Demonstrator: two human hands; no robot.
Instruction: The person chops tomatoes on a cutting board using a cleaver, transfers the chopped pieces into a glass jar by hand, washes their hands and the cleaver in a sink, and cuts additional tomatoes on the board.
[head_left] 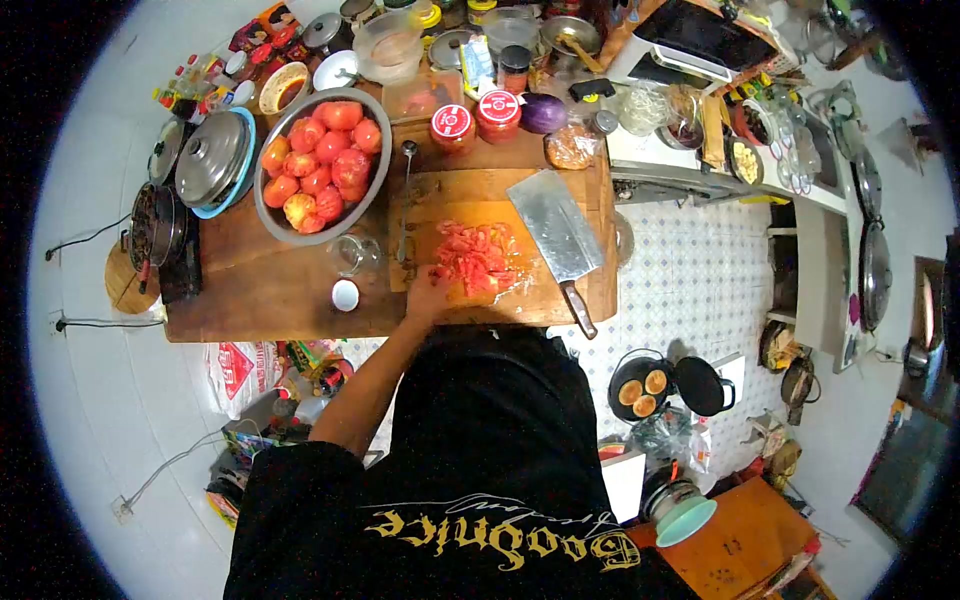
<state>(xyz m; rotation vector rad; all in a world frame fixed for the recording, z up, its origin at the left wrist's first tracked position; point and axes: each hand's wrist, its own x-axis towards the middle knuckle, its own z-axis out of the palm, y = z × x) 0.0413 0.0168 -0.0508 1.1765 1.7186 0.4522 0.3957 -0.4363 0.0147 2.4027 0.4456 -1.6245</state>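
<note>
My left hand (428, 297) is at the lower left edge of a pile of chopped tomatoes (474, 260) on a wooden cutting board (455, 208). Its fingers meet the tomato pieces and are too small and blurred to show whether they are closed on any. To the right of the pile lies a cleaver (558, 228), its blade on the board and its wooden handle (578, 308) reaching past the table's front edge. My right hand is out of view. Left of the board, a large bowl (262, 200) holds several peeled tomatoes (318, 160).
A long spoon (406, 190) lies along the board's left side. Nearby are a glass jar (352, 254) and a white lid (345, 294). Red-lidded jars (453, 122) and an eggplant (543, 113) stand behind. A pan with round cakes (640, 388) is low on the right.
</note>
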